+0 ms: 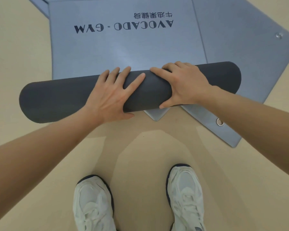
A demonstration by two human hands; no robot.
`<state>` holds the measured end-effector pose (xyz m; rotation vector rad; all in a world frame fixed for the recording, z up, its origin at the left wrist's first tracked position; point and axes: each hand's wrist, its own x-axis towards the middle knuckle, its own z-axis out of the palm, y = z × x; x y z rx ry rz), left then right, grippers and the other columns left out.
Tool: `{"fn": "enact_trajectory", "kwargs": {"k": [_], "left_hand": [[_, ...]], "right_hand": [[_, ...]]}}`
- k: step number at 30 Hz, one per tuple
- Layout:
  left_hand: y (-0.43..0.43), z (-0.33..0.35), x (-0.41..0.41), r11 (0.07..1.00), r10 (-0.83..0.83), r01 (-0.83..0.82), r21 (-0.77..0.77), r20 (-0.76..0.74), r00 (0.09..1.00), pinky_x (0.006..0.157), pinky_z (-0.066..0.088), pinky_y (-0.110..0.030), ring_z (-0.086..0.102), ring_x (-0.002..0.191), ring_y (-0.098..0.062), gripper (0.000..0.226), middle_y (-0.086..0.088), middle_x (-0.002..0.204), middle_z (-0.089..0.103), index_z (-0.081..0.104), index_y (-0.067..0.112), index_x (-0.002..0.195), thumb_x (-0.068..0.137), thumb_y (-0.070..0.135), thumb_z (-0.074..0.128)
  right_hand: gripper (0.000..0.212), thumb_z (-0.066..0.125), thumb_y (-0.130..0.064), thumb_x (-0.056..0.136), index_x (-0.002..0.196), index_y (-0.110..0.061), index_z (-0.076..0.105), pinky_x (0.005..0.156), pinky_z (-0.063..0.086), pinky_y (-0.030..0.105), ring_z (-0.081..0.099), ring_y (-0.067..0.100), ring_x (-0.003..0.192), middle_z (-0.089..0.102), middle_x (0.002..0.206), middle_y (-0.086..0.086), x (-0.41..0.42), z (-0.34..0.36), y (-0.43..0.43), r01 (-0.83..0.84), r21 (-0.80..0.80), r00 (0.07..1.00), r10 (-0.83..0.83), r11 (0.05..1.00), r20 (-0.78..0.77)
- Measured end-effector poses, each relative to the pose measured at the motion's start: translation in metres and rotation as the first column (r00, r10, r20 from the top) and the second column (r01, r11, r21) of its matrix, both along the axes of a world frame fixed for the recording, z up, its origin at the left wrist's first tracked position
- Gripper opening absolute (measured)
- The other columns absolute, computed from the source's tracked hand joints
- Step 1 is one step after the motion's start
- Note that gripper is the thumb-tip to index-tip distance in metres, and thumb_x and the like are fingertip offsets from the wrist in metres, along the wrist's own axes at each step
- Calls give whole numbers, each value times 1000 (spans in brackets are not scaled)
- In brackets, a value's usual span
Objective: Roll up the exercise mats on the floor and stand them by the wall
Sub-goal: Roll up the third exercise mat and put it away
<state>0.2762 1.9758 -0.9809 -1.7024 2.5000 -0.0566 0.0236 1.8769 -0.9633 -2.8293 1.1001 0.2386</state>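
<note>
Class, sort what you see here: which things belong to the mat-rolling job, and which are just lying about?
Job: half-rolled mat; second mat overlapping it; left hand pressing the roll; right hand gripping it.
Just there: white shoes; beige floor.

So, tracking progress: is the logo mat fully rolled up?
No, the roll stops short of the logo, and the mat beyond it lies flat.

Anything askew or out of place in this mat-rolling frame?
Yes. The flat mats are not stacked square: the grommeted mat lies angled under the printed mat, and a corner pokes out beneath the dark roll.
</note>
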Motion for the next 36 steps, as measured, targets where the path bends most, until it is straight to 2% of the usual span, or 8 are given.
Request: {"fn": "enact_trajectory", "kwargs": {"k": [7,12,19,21,24,27,33,36], "left_hand": [[-7,7,-1,999,43,-45,-27,-78,996,93,47,-52,61,109,-42,107,-19,136,57,33,24,157,67,59,78],[39,20,-7,997,56,-51,56,-100,993,88,51,-47,63,108,-37,106,-13,135,60,37,26,155,64,60,79],[132,29,-28,960,110,-72,270,-131,985,76,52,-39,65,107,-30,111,-5,133,61,36,30,155,59,65,79],[146,26,-34,954,133,-89,285,-141,981,82,53,-42,64,110,-32,110,-8,136,60,35,28,156,61,65,77],[159,20,-44,967,164,-127,223,-154,974,104,42,-51,55,126,-40,105,-18,147,52,36,17,157,67,54,75],[176,13,-51,987,140,-125,103,-154,978,117,31,-55,42,142,-44,97,-22,156,42,37,12,157,73,45,73],[169,-4,-40,993,105,-99,66,-100,989,123,21,-59,32,148,-47,112,-22,163,32,29,17,161,71,66,74],[149,-5,-32,992,112,-101,80,-145,983,123,22,-56,34,148,-43,109,-19,163,34,31,18,161,74,75,65]], "right_hand": [[100,71,-80,62,146,-39,37,68,38,34,61,27,96,64,109,1,7,15,-3,24,59,1000,-23,998,-12],[98,70,-81,61,144,-40,38,65,40,35,60,24,91,62,100,-2,0,25,46,47,159,999,-44,986,-24],[97,70,-83,61,143,-43,38,58,27,30,62,19,93,63,101,-9,-22,19,122,-16,352,997,40,936,-63],[96,72,-82,60,142,-44,39,55,24,27,61,19,91,62,99,-9,-25,14,129,-23,402,997,52,915,-63],[97,76,-80,58,141,-44,42,63,37,32,61,20,91,62,100,-9,-22,8,122,-5,493,998,35,870,-51],[100,80,-79,55,140,-46,42,74,45,37,60,20,95,65,111,-12,-13,6,101,33,581,997,12,813,-74],[93,90,-66,57,139,-45,50,86,47,34,60,14,107,62,118,-20,2,1,62,140,762,989,-57,633,-135],[101,85,-72,60,147,-39,46,103,47,42,56,18,124,58,137,-10,-6,-4,54,162,701,987,-114,694,-115]]}}
